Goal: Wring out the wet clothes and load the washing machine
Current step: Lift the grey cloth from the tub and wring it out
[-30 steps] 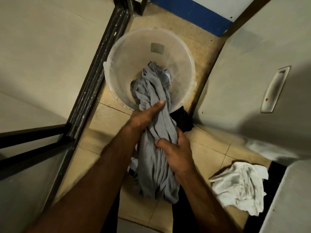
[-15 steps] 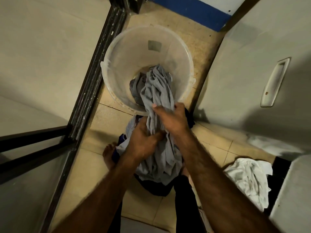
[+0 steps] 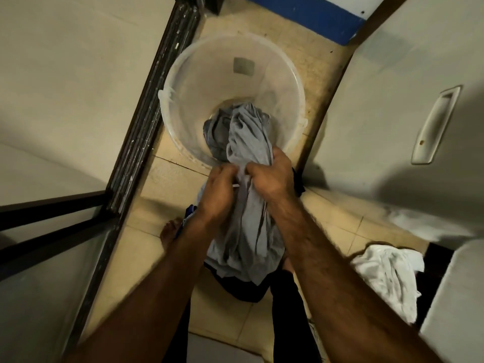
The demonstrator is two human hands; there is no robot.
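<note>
1. Farthest left, a dark metal frame (image 3: 146, 127) with chipped, streaked paint runs up beside pale, smooth wall panels.
2. Next, a bare foot (image 3: 170, 230) rests on the beige tiled floor (image 3: 162, 184).
3. A round, translucent plastic bucket (image 3: 183, 100) stands on the tiles. A small grey square label (image 3: 243, 65) shows on its far wall, with no writing that can be read.
4. The left hand (image 3: 217, 195) grips the grey garment (image 3: 248, 218) with its fingers curled tight around the bunched cloth.
5. The garment is soft, creased and rope-like. Its upper end trails into the bucket, and its lower end hangs in folds below the hands, over a dark cloth (image 3: 243, 292) on the floor.
6. The right hand (image 3: 272, 176) clamps the same garment just beside the left, at the bucket's near rim, with knuckles up and fingers wrapped round the fabric.
7. Further right, a crumpled white cloth (image 3: 387, 276) lies on the tiles.
8. A pale panel carries a recessed, oblong handle (image 3: 434, 124).
</note>
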